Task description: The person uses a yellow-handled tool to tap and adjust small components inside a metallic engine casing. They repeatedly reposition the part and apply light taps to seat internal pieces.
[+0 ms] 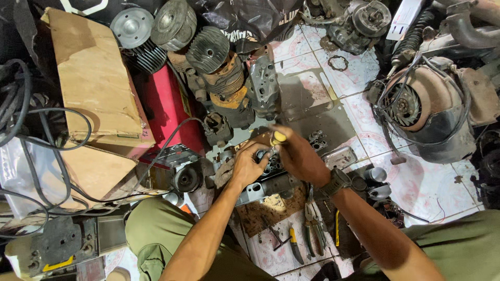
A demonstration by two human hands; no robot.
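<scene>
Yellow plastic caps the handle of the screwdriver [277, 138] that the right hand [298, 156] grips with fingers closed tight around it, shaft pointing down into the dark grey metal engine part [268, 179] on the tiled floor [427, 187]. The left hand [249, 165] rests on that same part, fingers curled over its top edge beside the screwdriver tip. Pliers with dark handles [314, 224] lie on the floor between the person's knees, near a brown cardboard scrap [260, 213].

Two hands [249, 165], one screwdriver [277, 138], one pliers [314, 224].
</scene>
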